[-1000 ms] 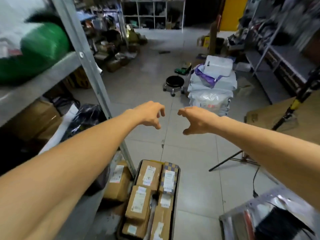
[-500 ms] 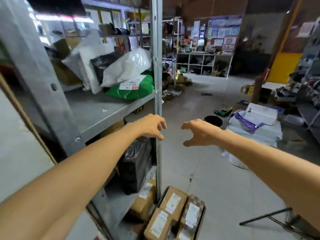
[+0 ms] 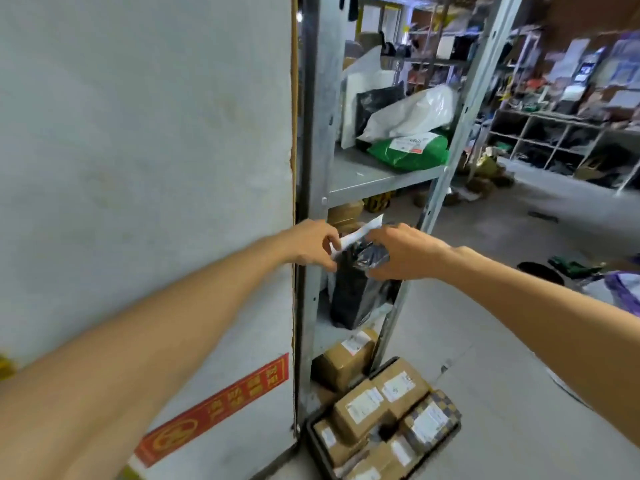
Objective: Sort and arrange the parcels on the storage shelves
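Observation:
A black plastic parcel bag stands upright on the lower level of a grey metal shelf rack. My right hand grips the crumpled top of that bag. My left hand pinches the white parcel that leans beside the bag's top. On the shelf above lie a green parcel, a white bag and a black bag. A brown box sits on the bottom level.
A black tray with several labelled cardboard boxes stands on the floor at the rack's foot. A large white panel with a red sticker fills the left. Further shelving and goods line the back right; a purple-and-white bag pile lies at the right edge.
The view has swung left toward the rack. Both hands, which hung apart in the air holding nothing, have reached into the lower shelf and taken hold of the black bag and the white parcel.

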The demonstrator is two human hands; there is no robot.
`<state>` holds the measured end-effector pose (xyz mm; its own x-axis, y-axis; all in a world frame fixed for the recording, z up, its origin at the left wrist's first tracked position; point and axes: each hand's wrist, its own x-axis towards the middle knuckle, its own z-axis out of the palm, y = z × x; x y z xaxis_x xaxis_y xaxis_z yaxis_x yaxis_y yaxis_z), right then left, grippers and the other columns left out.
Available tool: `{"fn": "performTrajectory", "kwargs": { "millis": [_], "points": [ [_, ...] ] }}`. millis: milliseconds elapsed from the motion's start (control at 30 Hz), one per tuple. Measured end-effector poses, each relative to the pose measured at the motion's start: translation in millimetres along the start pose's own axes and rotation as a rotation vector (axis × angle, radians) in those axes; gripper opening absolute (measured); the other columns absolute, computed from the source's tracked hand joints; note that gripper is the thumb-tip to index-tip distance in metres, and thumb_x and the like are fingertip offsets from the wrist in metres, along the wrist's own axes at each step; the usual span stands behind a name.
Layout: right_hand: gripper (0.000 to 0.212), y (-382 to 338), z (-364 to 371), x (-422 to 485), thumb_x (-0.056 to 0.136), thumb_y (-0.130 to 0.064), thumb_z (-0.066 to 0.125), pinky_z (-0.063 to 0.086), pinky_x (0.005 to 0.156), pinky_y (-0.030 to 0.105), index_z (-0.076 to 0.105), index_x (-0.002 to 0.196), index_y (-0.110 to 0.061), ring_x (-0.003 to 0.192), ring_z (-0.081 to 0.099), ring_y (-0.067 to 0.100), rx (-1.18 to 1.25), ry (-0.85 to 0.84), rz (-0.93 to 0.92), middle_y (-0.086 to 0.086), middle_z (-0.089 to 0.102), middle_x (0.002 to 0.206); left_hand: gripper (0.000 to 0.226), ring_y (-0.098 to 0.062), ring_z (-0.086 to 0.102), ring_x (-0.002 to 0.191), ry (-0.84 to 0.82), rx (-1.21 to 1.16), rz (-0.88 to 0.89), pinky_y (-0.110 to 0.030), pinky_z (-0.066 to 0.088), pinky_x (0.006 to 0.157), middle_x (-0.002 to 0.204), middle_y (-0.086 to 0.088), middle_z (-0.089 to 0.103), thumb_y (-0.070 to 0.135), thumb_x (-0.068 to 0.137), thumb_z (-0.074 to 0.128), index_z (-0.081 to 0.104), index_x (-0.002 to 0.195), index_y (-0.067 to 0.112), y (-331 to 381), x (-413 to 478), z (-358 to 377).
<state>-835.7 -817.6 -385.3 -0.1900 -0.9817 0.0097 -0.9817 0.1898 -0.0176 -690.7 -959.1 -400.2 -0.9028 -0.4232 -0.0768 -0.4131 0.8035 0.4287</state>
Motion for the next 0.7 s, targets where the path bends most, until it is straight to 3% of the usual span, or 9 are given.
{"fn": "performTrajectory", "kwargs": {
  "millis": [133,267,400,500,633,700],
  "points": [
    [0.061,-50.8,-3.8,5.4,0.08,-0.042,0.071,0.048,0.092,0.037,0.051,0.133,-0.017,0.114,0.057,0.024,0.041,0.012,-0.127,0.003,0.059,0.129,0.043,-0.014,0.06,0.09,0.056,0.01,-0.127,-0.026,0.048,0.079,0.107,0.0,0.065,0.025,0.077,0.078,0.064,0.116,0.017,-30.5,-65.5,-27.7],
    [0.071,-125.4,-7.2,26.7,0.084,-0.046,0.068,0.044,0.101,0.035,0.04,0.142,-0.016,0.122,0.051,0.022,0.042,-0.031,-0.295,0.004,0.053,0.136,0.039,-0.014,0.062,0.09,0.162,-0.017,-0.313,-0.028,0.051,0.081,0.104,0.002,0.067,0.022,0.077,0.077,0.064,0.114,0.017,-61.4,-147.8,-55.9],
    [0.074,-218.8,-13.6,48.5,0.082,-0.044,0.071,0.043,0.103,0.033,0.039,0.143,-0.016,0.123,0.051,0.021,0.118,-0.014,-0.496,0.004,0.054,0.135,0.04,-0.012,0.061,0.087,0.28,-0.065,-0.49,-0.024,0.05,0.079,0.098,0.004,0.064,0.02,0.076,0.079,0.065,0.114,0.017,-89.5,-240.8,-71.4],
    [0.074,-292.1,-18.2,53.7,0.081,-0.046,0.071,0.042,0.102,0.033,0.041,0.142,-0.017,0.123,0.05,0.02,0.12,-0.024,-0.693,0.002,0.055,0.133,0.041,-0.008,0.058,0.083,0.34,-0.041,-0.628,-0.013,0.044,0.067,0.097,0.008,0.06,0.024,0.078,0.078,0.062,0.115,0.019,-98.2,-313.7,-79.5],
    [0.068,-383.6,-28.0,42.8,0.08,-0.044,0.072,0.045,0.098,0.039,0.048,0.136,-0.013,0.118,0.055,0.025,0.113,-0.026,-0.995,0.008,0.058,0.128,0.043,-0.014,0.063,0.09,0.418,-0.057,-0.837,-0.017,0.051,0.068,0.107,0.0,0.067,0.025,0.081,0.078,0.062,0.119,0.016,-96.1,-415.1,-85.5],
    [0.067,-426.6,-35.0,32.5,0.08,-0.043,0.072,0.048,0.095,0.043,0.049,0.134,-0.012,0.115,0.057,0.027,0.104,-0.031,-1.123,0.01,0.06,0.127,0.042,-0.019,0.064,0.092,0.455,-0.074,-0.968,-0.03,0.056,0.075,0.11,-0.002,0.066,0.026,0.081,0.077,0.061,0.12,0.018,-90.0,-467.1,-80.4]
  ]
}}
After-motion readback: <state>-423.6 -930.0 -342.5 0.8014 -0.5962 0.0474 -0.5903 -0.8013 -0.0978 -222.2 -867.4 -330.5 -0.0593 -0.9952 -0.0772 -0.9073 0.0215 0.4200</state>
